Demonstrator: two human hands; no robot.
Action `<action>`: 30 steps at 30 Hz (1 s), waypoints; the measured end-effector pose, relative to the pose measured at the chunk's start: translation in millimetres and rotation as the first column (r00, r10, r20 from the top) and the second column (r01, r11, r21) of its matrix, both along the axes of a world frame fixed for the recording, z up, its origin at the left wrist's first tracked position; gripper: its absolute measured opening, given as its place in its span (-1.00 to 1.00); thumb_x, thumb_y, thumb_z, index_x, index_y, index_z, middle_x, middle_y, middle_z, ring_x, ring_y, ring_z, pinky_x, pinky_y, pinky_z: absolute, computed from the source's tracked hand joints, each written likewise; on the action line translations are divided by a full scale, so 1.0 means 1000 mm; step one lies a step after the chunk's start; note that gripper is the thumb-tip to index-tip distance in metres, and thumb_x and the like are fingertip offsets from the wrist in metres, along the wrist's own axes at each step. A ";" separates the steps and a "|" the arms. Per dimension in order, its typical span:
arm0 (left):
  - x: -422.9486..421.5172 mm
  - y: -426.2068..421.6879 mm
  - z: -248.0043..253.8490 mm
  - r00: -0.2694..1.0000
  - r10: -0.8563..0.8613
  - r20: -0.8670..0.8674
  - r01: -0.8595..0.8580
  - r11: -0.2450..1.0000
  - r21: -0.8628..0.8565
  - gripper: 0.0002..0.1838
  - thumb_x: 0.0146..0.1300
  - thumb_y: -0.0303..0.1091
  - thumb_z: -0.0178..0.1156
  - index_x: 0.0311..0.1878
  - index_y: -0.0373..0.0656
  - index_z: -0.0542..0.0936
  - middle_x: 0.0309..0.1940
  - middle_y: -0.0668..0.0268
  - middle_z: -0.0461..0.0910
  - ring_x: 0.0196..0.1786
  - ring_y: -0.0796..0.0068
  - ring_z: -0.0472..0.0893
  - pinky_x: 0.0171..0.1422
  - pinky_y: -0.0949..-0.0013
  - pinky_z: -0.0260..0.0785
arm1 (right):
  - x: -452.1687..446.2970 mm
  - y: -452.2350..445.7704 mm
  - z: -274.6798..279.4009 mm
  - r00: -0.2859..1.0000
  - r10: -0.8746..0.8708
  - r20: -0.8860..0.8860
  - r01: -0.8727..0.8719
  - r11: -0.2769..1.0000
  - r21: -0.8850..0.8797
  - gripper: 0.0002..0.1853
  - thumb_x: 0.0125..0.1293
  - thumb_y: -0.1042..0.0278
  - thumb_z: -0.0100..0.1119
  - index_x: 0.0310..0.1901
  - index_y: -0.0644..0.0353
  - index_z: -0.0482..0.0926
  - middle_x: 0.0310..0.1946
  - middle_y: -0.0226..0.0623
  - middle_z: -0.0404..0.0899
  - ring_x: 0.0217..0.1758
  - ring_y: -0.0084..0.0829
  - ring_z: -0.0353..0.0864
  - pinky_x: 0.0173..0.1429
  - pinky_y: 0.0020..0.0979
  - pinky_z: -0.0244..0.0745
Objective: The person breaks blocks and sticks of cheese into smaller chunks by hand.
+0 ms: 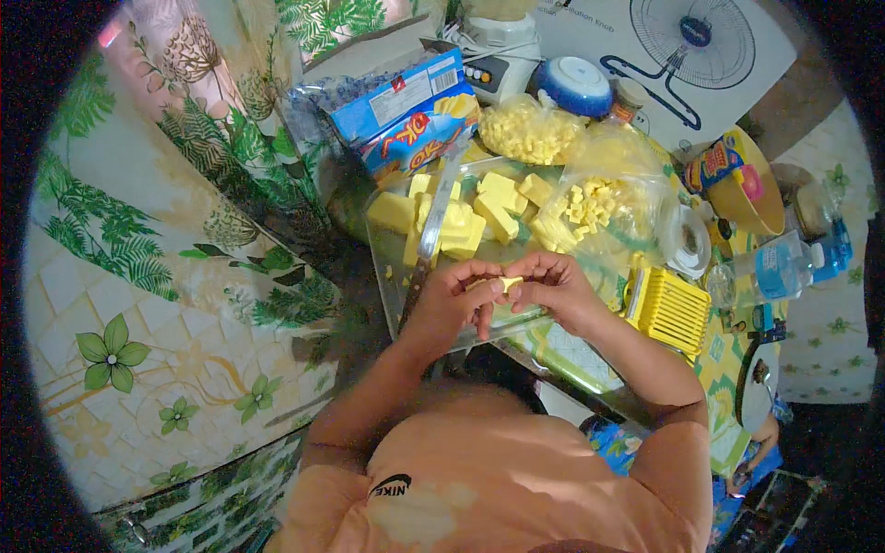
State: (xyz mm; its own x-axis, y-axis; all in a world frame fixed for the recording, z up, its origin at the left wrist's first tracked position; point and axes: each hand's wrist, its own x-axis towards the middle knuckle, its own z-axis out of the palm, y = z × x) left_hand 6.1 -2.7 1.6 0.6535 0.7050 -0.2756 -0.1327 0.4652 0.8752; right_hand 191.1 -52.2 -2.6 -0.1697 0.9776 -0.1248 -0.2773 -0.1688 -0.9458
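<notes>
Between the fingertips of both hands is a small piece of yellow cheese-like food (pixel 511 283). My left hand (pixel 450 297) pinches it from one side and my right hand (pixel 564 293) from the other, both held over the near edge of a clear tray (pixel 385 288). A long knife (pixel 441 205) lies across the tray beside my left hand, its blade pointing away. Behind it sit several larger yellow blocks (pixel 392 212). Small yellow cubes (pixel 590 205) lie in an open clear plastic bag (pixel 636 170) beyond my right hand.
A yellow slotted slicer (pixel 673 309) lies right of my right hand. Farther back are a filled bag of cubes (pixel 525 131), a blue box (pixel 406 111), a blue bowl (pixel 576 85) and a blender base (pixel 498 55). A plastic bottle (pixel 784 265) stands at the right.
</notes>
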 end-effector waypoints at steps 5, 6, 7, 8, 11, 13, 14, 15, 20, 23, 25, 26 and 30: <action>-0.001 0.001 0.000 1.000 -0.010 -0.012 0.011 1.000 0.012 -0.78 0.19 -0.38 0.19 -0.15 -0.27 0.48 -0.46 0.35 0.52 -0.64 0.66 0.43 -0.58 0.57 0.25 | -0.002 0.000 0.003 0.999 -0.022 -0.025 0.022 1.000 0.000 -0.80 0.12 0.58 0.22 -0.19 0.27 0.54 -0.31 -0.28 0.61 -0.28 -0.50 0.61 -0.24 -0.49 0.52; -0.001 0.000 0.000 1.000 -0.008 -0.010 0.008 0.999 0.039 -0.78 0.18 -0.38 0.20 -0.16 -0.27 0.48 -0.44 0.34 0.51 -0.63 0.66 0.43 -0.57 0.56 0.27 | -0.002 0.000 0.003 0.999 -0.024 -0.023 0.024 1.000 -0.001 -0.81 0.12 0.58 0.22 -0.19 0.27 0.54 -0.31 -0.29 0.61 -0.29 -0.51 0.61 -0.24 -0.50 0.52; -0.001 -0.001 0.000 1.000 -0.005 -0.006 0.006 0.998 0.064 -0.78 0.18 -0.39 0.20 -0.16 -0.27 0.48 -0.42 0.33 0.51 -0.63 0.66 0.43 -0.56 0.56 0.29 | -0.002 0.000 0.003 0.999 -0.026 -0.019 0.026 1.000 -0.002 -0.81 0.12 0.58 0.22 -0.20 0.27 0.54 -0.32 -0.29 0.61 -0.30 -0.52 0.60 -0.24 -0.50 0.52; 0.000 -0.001 -0.001 1.000 -0.002 -0.002 0.003 0.996 0.089 -0.78 0.17 -0.39 0.21 -0.16 -0.28 0.48 -0.41 0.33 0.51 -0.62 0.66 0.43 -0.56 0.55 0.31 | -0.003 0.000 0.004 0.999 -0.027 -0.018 0.026 1.000 -0.006 -0.81 0.12 0.58 0.22 -0.20 0.26 0.54 -0.31 -0.30 0.61 -0.30 -0.52 0.60 -0.24 -0.50 0.53; 0.000 0.001 -0.005 1.000 -0.014 -0.001 0.014 0.996 0.091 -0.79 0.18 -0.40 0.20 -0.16 -0.29 0.48 -0.37 0.32 0.51 -0.61 0.67 0.44 -0.55 0.56 0.33 | -0.003 -0.001 0.009 0.999 -0.030 -0.018 0.030 0.999 -0.021 -0.81 0.12 0.59 0.21 -0.20 0.26 0.54 -0.31 -0.29 0.61 -0.31 -0.52 0.60 -0.24 -0.49 0.53; 0.001 0.001 -0.004 0.999 -0.026 0.019 0.025 0.997 0.078 -0.80 0.20 -0.41 0.18 -0.16 -0.30 0.48 -0.37 0.32 0.51 -0.60 0.67 0.44 -0.55 0.56 0.33 | -0.002 -0.001 0.006 0.999 -0.037 -0.024 0.037 0.999 -0.031 -0.81 0.12 0.59 0.21 -0.20 0.27 0.54 -0.30 -0.28 0.61 -0.31 -0.52 0.60 -0.23 -0.48 0.54; 0.000 0.002 -0.003 0.999 -0.032 0.029 0.030 0.997 0.072 -0.80 0.20 -0.42 0.17 -0.16 -0.30 0.48 -0.37 0.32 0.52 -0.60 0.67 0.44 -0.55 0.56 0.33 | -0.001 0.000 0.005 0.999 -0.034 -0.026 0.033 0.999 -0.031 -0.80 0.12 0.60 0.21 -0.19 0.27 0.54 -0.30 -0.28 0.61 -0.31 -0.51 0.60 -0.23 -0.48 0.54; 0.000 0.002 -0.002 0.999 -0.036 0.036 0.033 0.998 0.059 -0.80 0.20 -0.42 0.17 -0.15 -0.31 0.49 -0.36 0.31 0.52 -0.59 0.67 0.44 -0.55 0.57 0.33 | -0.001 0.000 0.004 0.999 -0.030 -0.029 0.029 0.999 -0.032 -0.80 0.12 0.60 0.21 -0.19 0.27 0.54 -0.30 -0.27 0.61 -0.32 -0.51 0.60 -0.24 -0.47 0.54; -0.002 0.003 -0.005 0.999 -0.051 -0.002 0.051 0.997 0.052 -0.78 0.25 -0.44 0.08 -0.07 -0.30 0.49 -0.36 0.25 0.55 -0.57 0.60 0.46 -0.56 0.50 0.39 | 0.001 0.000 0.000 0.999 -0.016 -0.045 0.016 1.000 -0.005 -0.79 0.16 0.53 0.19 -0.13 0.25 0.55 -0.28 -0.29 0.63 -0.30 -0.53 0.60 -0.23 -0.50 0.51; -0.002 0.004 0.002 0.999 -0.034 0.023 0.035 0.998 -0.059 -0.74 0.28 -0.39 0.06 -0.03 -0.33 0.48 -0.32 0.25 0.55 -0.57 0.63 0.46 -0.52 0.54 0.38 | 0.000 0.000 0.002 0.998 -0.029 -0.055 0.029 1.000 0.000 -0.78 0.17 0.54 0.15 -0.12 0.27 0.54 -0.27 -0.28 0.62 -0.24 -0.50 0.61 -0.23 -0.51 0.50; -0.001 0.004 0.001 0.999 -0.017 0.043 0.021 0.996 -0.091 -0.70 0.28 -0.35 0.04 0.00 -0.33 0.48 -0.30 0.22 0.55 -0.55 0.59 0.47 -0.51 0.50 0.40 | -0.001 0.000 0.007 0.998 -0.043 -0.053 0.043 0.999 -0.003 -0.77 0.17 0.55 0.13 -0.11 0.28 0.54 -0.24 -0.27 0.62 -0.19 -0.48 0.61 -0.22 -0.51 0.51; -0.001 0.005 0.001 0.999 -0.010 0.053 0.015 0.995 -0.103 -0.69 0.29 -0.33 0.02 0.01 -0.32 0.47 -0.29 0.21 0.55 -0.54 0.57 0.47 -0.51 0.48 0.40 | -0.001 0.000 0.006 0.997 -0.053 -0.062 0.053 0.999 -0.005 -0.77 0.17 0.55 0.13 -0.10 0.29 0.53 -0.23 -0.27 0.62 -0.18 -0.48 0.61 -0.21 -0.50 0.51; -0.004 0.006 0.007 0.996 0.004 0.084 0.005 0.995 -0.105 -0.63 0.26 -0.26 0.04 0.04 -0.31 0.46 -0.26 0.18 0.54 -0.52 0.52 0.48 -0.49 0.41 0.42 | 0.000 0.002 0.005 0.992 -0.076 -0.104 0.075 0.997 -0.009 -0.76 0.18 0.55 0.10 -0.09 0.30 0.53 -0.18 -0.26 0.60 -0.16 -0.47 0.61 -0.20 -0.49 0.52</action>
